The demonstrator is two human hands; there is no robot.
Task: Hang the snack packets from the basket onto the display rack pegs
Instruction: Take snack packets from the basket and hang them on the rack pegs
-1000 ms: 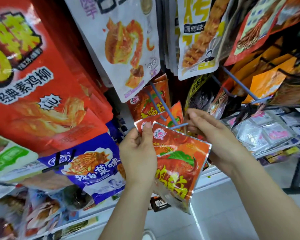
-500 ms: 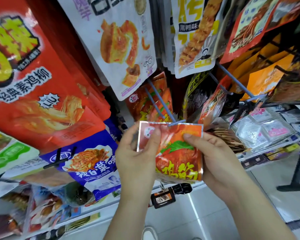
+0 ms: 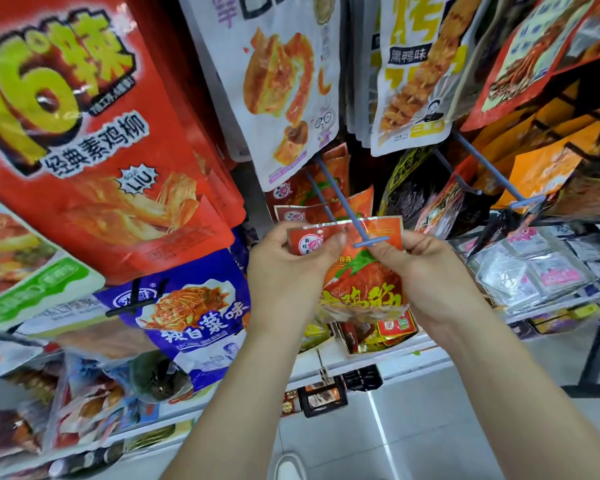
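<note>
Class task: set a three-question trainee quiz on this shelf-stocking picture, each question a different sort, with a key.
1. True or false: only the left hand holds the orange packet.
2. The tip of the peg shows: A in front of the packet; B below it; C far left of it.
3. What colour is that peg?
Key: 1 false, the right hand pinches it too; 2 A; 3 blue.

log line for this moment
left hand: pinches red-orange foil snack packet top-left | right hand: pinches top-right | blue-grey metal peg: tip crosses packet top | hung: unclear
</note>
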